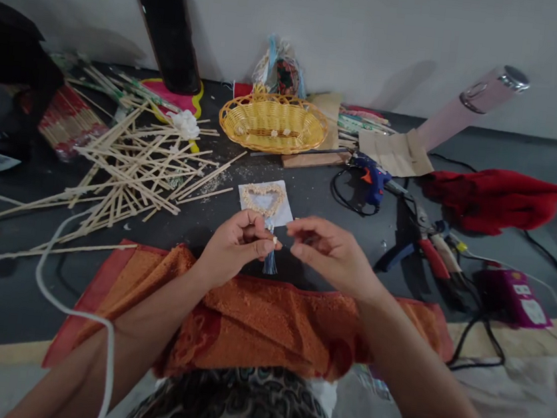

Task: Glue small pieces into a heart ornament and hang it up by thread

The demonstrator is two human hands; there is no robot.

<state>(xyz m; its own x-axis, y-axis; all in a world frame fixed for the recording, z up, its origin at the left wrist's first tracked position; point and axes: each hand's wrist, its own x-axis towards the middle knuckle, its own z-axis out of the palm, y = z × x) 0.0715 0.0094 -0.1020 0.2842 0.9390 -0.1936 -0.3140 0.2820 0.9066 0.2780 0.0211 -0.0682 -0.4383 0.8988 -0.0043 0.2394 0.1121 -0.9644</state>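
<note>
My left hand (239, 243) is closed in a pinch, with a small pale piece (275, 240) at its thumb and fingertips; it is too small to name surely. My right hand (331, 250) is just to the right, its thumb and bent fingers apart, with nothing visible between them. Beyond both hands, a heart-shaped ring of small pale pieces (275, 202) lies on a white square card (284, 211). A light blue tassel (270, 263) hangs or lies below the card, partly hidden by my left fingers.
Pale wooden sticks (126, 178) are heaped at left. A yellow basket (270, 142) holds a few small pale pieces. Right of it lie a blue glue gun (374, 183), pliers (435, 250) and a red cloth (501, 197). An orange towel (275, 329) covers the front edge; a white cable (75, 312) crosses at left.
</note>
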